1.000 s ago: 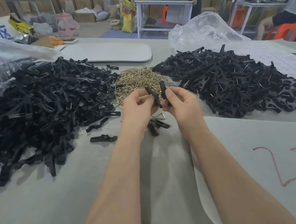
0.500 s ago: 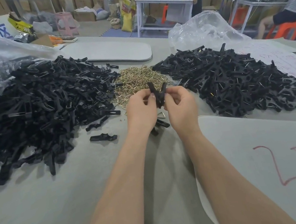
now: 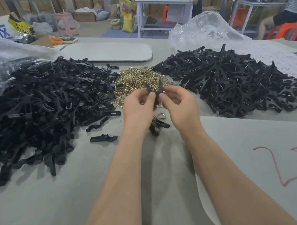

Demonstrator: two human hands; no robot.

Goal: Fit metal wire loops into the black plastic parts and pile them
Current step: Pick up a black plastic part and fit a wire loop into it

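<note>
My left hand (image 3: 139,106) and my right hand (image 3: 178,101) together pinch two black plastic parts (image 3: 154,89) joined in a V, their tips pointing up. A wire loop shows between my fingertips under the parts. Behind my hands lies a heap of brass wire loops (image 3: 138,79). A big pile of bare black parts (image 3: 42,107) fills the left side. Another pile of black parts with wire in them (image 3: 236,81) spreads on the right. A loose wire loop (image 3: 159,116) and a few black parts (image 3: 157,126) lie on the table under my hands.
Single black parts (image 3: 103,138) lie loose left of my arms. Clear plastic bags (image 3: 202,29) sit behind both piles. A grey board (image 3: 109,52) lies at the back, and a grey sheet with red numbers (image 3: 288,164) at the right front. A person sits at far right.
The two black parts were apart, one in each hand; now they are pressed together at their lower ends into a V. My hands have closed in on each other.
</note>
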